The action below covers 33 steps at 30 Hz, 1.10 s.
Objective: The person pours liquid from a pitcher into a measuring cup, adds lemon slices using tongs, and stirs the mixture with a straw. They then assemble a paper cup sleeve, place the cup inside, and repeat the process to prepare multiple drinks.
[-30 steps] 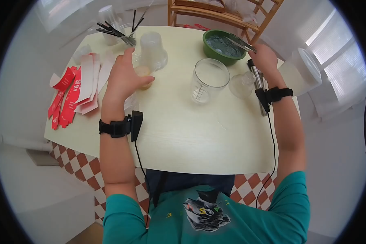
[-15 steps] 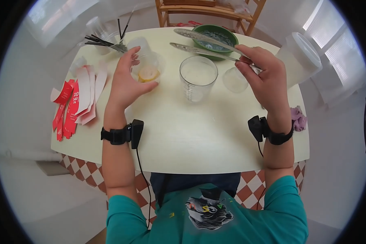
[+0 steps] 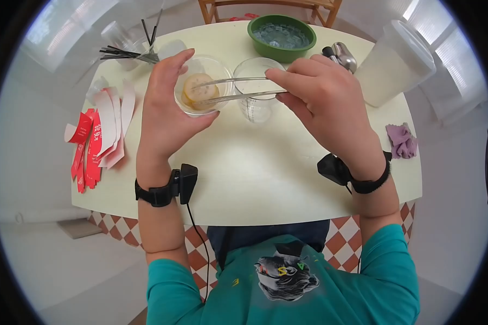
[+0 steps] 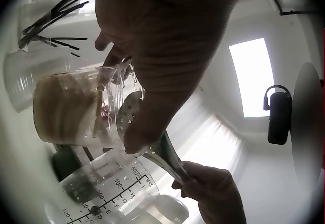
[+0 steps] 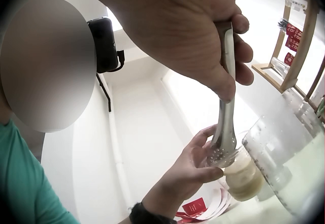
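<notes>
My left hand [image 3: 165, 103] holds a clear plastic cup [image 4: 66, 107] from the side, thumb and fingers around it near the rim. A pale brown, cloudy drink shows through the cup wall in the left wrist view. Lemon slices [image 3: 200, 85] lie in the cup, seen from above. My right hand [image 3: 331, 100] grips metal tongs [image 3: 246, 96] with perforated ends, thumb and fingers pinching the arms. The tongs' tips reach over the rim and lie on either side of the top slice. Just right of the cup stands a clear measuring cup [image 3: 257, 111], overlapped by the tongs.
At the back sits a green bowl [image 3: 255, 43] of water. A shiny metal item [image 3: 345, 57] and a large translucent pitcher [image 3: 398, 65] stand right, with a purple cloth [image 3: 401, 142] nearer. Red-and-white paper sleeves [image 3: 111, 119] and black straws [image 3: 119, 54] are on the left.
The right hand has brought the tongs from the bowl leftward and down to the lemon slice in the cup. The left hand now holds the cup closer, tilted toward the camera.
</notes>
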Each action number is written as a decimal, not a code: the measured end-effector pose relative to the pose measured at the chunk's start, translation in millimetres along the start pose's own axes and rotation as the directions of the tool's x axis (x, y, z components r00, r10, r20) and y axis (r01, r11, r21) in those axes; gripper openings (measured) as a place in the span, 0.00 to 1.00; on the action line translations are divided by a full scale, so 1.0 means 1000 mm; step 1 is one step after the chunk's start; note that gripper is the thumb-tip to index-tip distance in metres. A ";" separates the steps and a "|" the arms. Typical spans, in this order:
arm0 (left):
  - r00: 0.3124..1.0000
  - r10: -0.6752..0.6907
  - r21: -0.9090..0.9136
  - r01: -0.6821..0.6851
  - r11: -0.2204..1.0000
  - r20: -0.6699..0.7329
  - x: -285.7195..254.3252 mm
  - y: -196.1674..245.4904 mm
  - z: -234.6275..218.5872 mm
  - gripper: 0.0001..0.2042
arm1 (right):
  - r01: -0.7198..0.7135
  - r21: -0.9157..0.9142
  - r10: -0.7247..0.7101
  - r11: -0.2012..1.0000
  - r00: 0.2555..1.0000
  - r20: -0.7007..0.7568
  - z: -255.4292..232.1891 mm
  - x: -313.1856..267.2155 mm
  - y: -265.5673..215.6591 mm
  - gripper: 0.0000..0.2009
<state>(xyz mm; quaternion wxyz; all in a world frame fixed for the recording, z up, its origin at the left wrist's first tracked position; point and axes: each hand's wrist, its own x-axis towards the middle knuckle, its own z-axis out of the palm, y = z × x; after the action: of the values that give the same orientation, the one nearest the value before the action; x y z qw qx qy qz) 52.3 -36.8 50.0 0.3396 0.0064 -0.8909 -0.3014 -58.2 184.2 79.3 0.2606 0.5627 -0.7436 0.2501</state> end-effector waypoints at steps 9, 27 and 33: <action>0.994 0.106 0.060 -0.103 0.993 -0.035 0.002 0.002 0.001 0.37 | -0.022 -0.061 0.025 0.998 0.999 0.047 0.003 0.011 -0.013 0.09; 0.985 0.087 0.158 -0.064 0.985 -0.149 0.000 -0.011 0.011 0.37 | -0.005 -0.121 0.003 0.993 1.000 -0.010 0.005 0.011 -0.009 0.10; 0.979 -0.009 0.085 0.027 0.996 -0.203 0.001 -0.011 0.010 0.40 | -0.009 0.015 0.010 1.000 0.998 -0.065 -0.004 0.014 -0.005 0.09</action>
<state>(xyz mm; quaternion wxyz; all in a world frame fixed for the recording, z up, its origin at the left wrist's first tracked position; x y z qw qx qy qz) 43.0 -41.1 38.9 0.4253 0.0600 -0.8639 -0.2631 -56.2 175.4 91.9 0.2790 0.5527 -0.7355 0.2751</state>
